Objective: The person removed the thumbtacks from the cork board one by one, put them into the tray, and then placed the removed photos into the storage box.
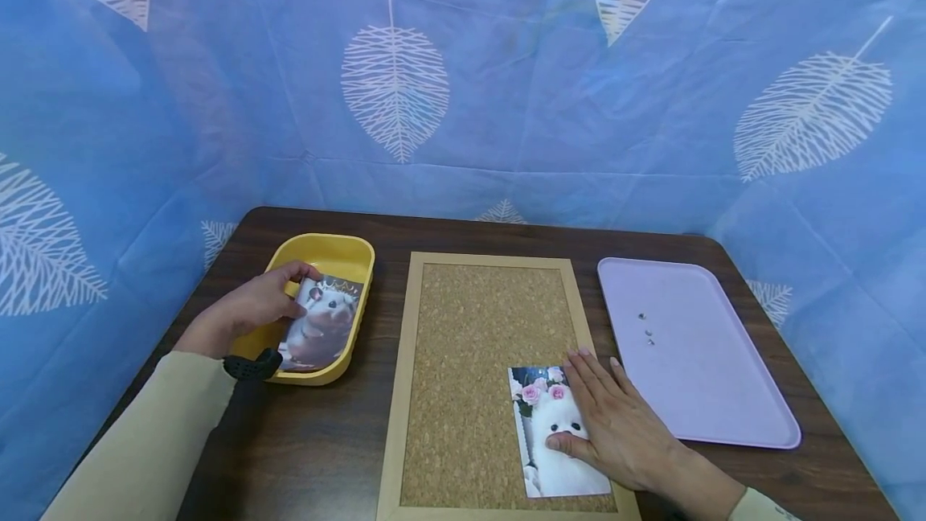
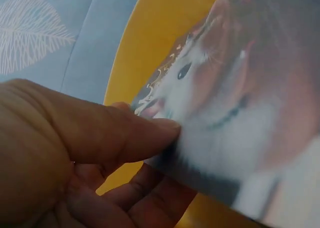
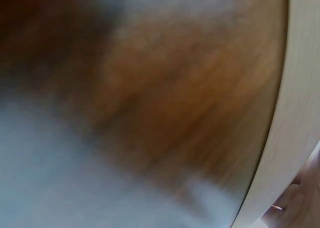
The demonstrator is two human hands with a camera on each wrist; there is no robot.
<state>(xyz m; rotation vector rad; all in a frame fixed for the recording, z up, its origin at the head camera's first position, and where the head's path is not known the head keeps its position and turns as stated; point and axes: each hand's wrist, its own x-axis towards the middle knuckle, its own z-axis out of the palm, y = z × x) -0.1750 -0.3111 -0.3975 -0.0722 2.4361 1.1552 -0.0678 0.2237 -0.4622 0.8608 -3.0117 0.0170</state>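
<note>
My left hand (image 1: 264, 304) pinches a photo print (image 1: 325, 324) of a white furry animal wearing a crown, held at its edge inside the yellow bin (image 1: 369, 280). In the left wrist view, the thumb (image 2: 145, 133) lies over the print's face and the other fingers are behind it. My right hand (image 1: 622, 424) lies flat with spread fingers on a second photo print (image 1: 538, 457), a white fluffy animal with pink roses. That print rests on the lower right of a cork board (image 1: 463, 392). The right wrist view is mostly blurred, with the board's wooden frame (image 3: 300, 87) showing.
A lilac tray (image 1: 694, 360) stands right of the board, with several small shiny pieces (image 1: 647, 332) on it. All of this is on a dark wooden table (image 1: 318, 441). A blue leaf-patterned curtain (image 1: 477, 103) hangs behind and at both sides.
</note>
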